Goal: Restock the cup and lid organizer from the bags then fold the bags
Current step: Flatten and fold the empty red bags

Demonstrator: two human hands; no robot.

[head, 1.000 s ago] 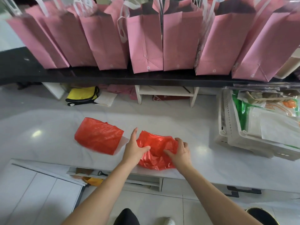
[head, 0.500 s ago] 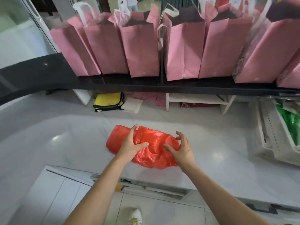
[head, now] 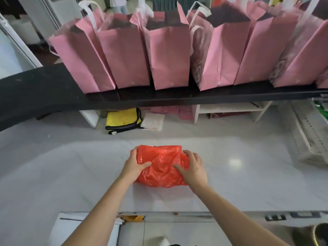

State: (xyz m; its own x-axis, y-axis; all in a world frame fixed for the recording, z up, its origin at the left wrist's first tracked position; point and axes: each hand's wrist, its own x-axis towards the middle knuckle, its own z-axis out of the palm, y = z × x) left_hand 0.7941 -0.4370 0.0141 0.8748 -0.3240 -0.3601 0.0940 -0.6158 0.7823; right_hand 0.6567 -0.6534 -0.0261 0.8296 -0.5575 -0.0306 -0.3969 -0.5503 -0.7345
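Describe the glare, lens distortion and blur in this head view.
Head view: a bright glare spot sits on the glossy white counter right of the red bag; wide-angle distortion bows the black shelf downward at left; the pink bags lean outward; both hands, left and right, look sharp; the bottom right corner is blurred.

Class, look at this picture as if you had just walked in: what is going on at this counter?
A person is folding a red plastic bag on a white counter. The left hand grips the bag's left edge, and the right hand presses on its right side. The bag lies bunched and crinkled between them. A row of pink paper bags stands on the black shelf behind.
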